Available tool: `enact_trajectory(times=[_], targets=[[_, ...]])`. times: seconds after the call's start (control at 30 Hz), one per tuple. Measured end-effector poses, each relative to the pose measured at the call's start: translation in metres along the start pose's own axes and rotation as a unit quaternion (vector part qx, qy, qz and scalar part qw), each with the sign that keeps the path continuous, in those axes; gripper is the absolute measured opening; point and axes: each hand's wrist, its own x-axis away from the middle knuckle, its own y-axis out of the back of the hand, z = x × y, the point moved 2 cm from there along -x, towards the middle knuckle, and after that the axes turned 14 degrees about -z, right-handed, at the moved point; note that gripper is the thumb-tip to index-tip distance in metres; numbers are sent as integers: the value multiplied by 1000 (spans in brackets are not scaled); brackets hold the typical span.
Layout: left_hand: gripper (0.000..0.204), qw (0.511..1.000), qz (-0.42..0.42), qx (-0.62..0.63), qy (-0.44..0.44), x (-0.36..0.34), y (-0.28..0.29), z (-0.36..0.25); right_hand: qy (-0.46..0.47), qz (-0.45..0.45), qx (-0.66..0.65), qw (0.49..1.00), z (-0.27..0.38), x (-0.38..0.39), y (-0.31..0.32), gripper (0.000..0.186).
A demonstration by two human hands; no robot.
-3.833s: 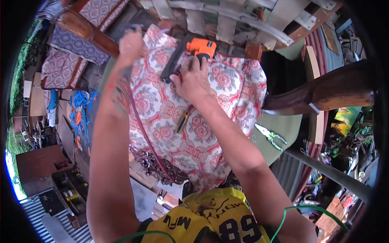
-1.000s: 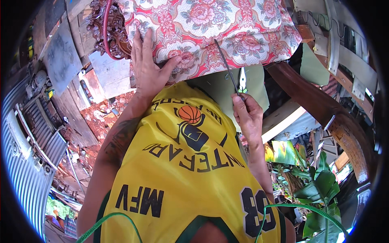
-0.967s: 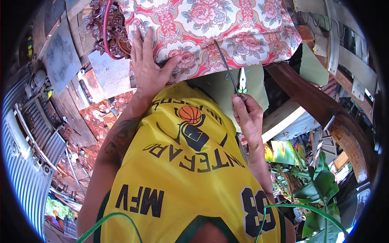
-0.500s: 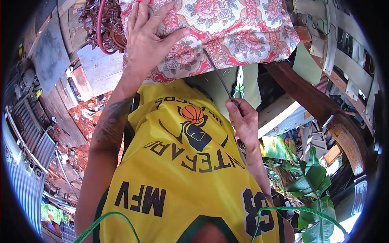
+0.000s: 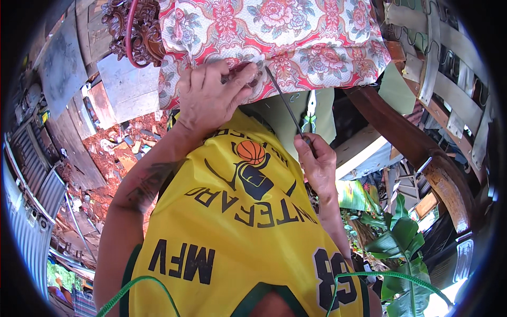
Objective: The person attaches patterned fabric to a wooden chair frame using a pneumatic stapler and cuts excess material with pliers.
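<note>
A cushioned seat covered in red and white floral fabric (image 5: 317,61) lies before me. My left hand (image 5: 208,95) is closed on the fabric at its near edge, thumb and fingers gathering a fold. My right hand (image 5: 317,158), to the right of my yellow shirt, grips the handle end of a screwdriver-like tool (image 5: 284,99) with a long, thin dark shaft. Its tip touches the fabric just right of my left thumb; whether it goes in, I cannot tell. Most of the handle is hidden in my palm.
Green-handled pliers (image 5: 310,112) lie on a greenish sheet (image 5: 327,105) below the seat's edge. A curved brown wooden piece (image 5: 406,137) runs down the right side, beside a frame with webbing straps and springs (image 5: 454,90). Carved dark wood (image 5: 142,31) stands at the far left.
My left hand has come down from lying spread on top of the fabric to the near edge, where its fingers have closed. The right hand and tool have hardly moved.
</note>
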Motion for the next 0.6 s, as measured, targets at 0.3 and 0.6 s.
enact_trajectory(times=[0.3,0.6], targets=[[64,1000,-8,-28,-5,0,-8,13,0,8,-6,1000,-4,-7,2,20],[62,1000,-6,17,20,-4,-11,16,-13,-3,-58,998,2,-9,12,21]])
